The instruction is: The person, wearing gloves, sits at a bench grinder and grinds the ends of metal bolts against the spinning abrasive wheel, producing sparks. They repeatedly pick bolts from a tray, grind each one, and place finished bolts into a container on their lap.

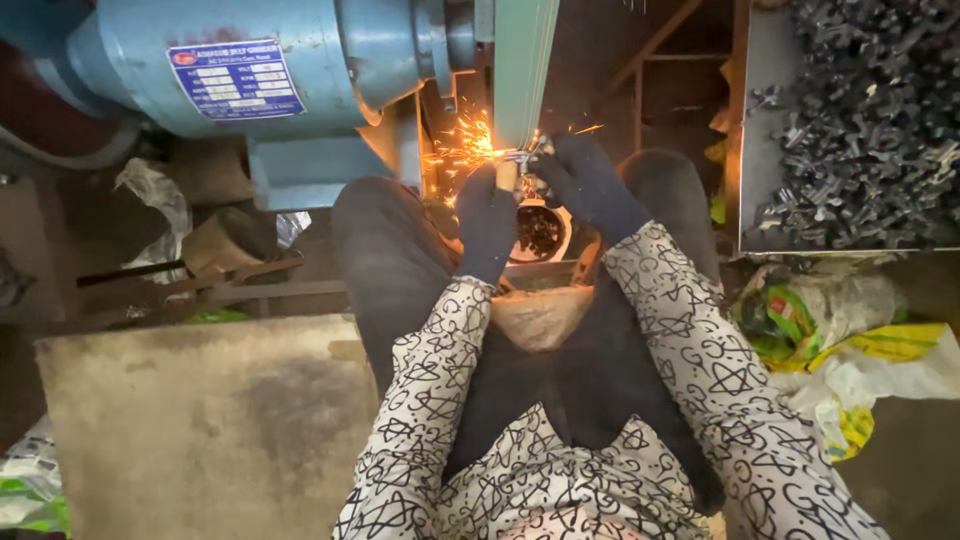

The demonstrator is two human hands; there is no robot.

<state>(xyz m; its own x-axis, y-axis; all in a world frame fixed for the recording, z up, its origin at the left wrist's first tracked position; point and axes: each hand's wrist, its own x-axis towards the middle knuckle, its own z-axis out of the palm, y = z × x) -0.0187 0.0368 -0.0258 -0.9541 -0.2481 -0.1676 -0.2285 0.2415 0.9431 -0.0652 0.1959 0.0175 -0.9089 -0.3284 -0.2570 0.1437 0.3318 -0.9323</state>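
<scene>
A rectangular blue label (237, 79) with white lettering and a small red oval mark sits on the rounded blue housing of the belt grinder (250, 60), up and to the left of the grip. Down and to the right of the grip lie crumpled packages: a green and red printed bag (800, 315) and, below it, a yellow and white sack (880, 375), both on the floor under a metal tray (755, 150) heaped with small dark metal pieces (870, 120). Both hands wear dark gloves and meet at the green grinding belt (525, 60), which runs down just above them. The left hand (487, 222) and the right hand (585, 185) are closed together around a small shiny metal part (520, 156), its tip pressed against the belt; orange sparks (465, 145) fly off to the left of the grip. The part is mostly hidden by the gloved fingers, so its shape cannot be told. Directly beneath the grip a round bowl (543, 232) holds more dark pieces, set between the person's knees in dark trousers. The sleeves are white with black scribbled patterns. Far down and left of the grip stands a worn, dusty flat board (200, 420); a green wrapper (30, 495) lies at its lower left corner.
</scene>
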